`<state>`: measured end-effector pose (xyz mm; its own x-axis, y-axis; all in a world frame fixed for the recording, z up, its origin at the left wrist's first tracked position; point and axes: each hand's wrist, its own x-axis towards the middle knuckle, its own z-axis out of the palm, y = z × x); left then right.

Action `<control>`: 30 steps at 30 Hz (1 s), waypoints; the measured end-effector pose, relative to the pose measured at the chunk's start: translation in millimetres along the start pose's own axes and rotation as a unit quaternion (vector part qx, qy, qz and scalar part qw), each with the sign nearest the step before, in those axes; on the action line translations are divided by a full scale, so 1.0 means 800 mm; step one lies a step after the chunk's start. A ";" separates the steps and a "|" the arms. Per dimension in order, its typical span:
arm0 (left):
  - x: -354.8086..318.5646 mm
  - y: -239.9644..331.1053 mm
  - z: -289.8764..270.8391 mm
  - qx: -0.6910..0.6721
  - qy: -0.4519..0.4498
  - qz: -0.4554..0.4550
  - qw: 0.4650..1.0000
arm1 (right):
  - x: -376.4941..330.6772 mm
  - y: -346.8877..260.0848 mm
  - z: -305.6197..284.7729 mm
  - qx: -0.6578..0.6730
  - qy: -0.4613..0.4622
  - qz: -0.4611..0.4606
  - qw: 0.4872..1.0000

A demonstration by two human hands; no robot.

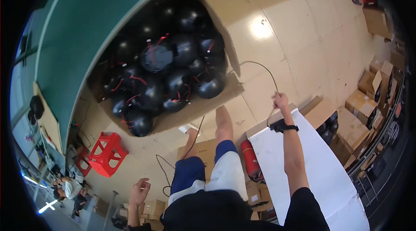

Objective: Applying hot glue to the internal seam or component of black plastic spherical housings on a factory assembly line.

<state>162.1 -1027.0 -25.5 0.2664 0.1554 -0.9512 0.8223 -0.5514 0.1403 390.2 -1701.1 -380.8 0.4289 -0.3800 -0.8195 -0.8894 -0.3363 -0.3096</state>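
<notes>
My right hand [280, 100] is closed around a thin dark cable [267, 69], to the right of a large cardboard box. The cable arcs from the box's right side up to my fingers, and a loop hangs below them. My left hand [139, 190] is at the lower left, fingers loosely curled and apart, with nothing visible in it. In the large cardboard box [229, 90] lie several glossy black round shells [209, 87] with red wires [138, 79]. One shell [157, 57] near the middle shows a flat dark face with red wires on it.
A red plastic stool [106, 155] stands at left, beside a green surface [93, 10]. A white-topped table or box [312, 166] sits under my right arm, with a red fire extinguisher [250, 159] beside it. Cardboard boxes [362, 101] line the right. Another cable [167, 166] trails by my legs.
</notes>
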 end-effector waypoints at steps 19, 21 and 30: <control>-0.057 0.100 -0.080 -0.012 0.232 0.285 0.930 | -0.445 -0.078 -0.046 -0.171 -0.005 -0.322 0.931; -0.083 0.085 -0.093 -0.017 0.235 0.373 0.898 | -0.560 -0.171 0.014 -0.044 -0.067 -0.409 0.909; -0.236 -0.039 -0.118 -0.195 -0.020 0.611 0.767 | -1.026 -0.398 0.430 0.281 -0.467 -0.582 0.604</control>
<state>133.4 -961.4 176.0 0.9489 -0.3114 -0.0510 0.0610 0.0223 0.9979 266.5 -986.0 224.9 0.7726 0.5714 0.2767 -0.0976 0.5376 -0.8375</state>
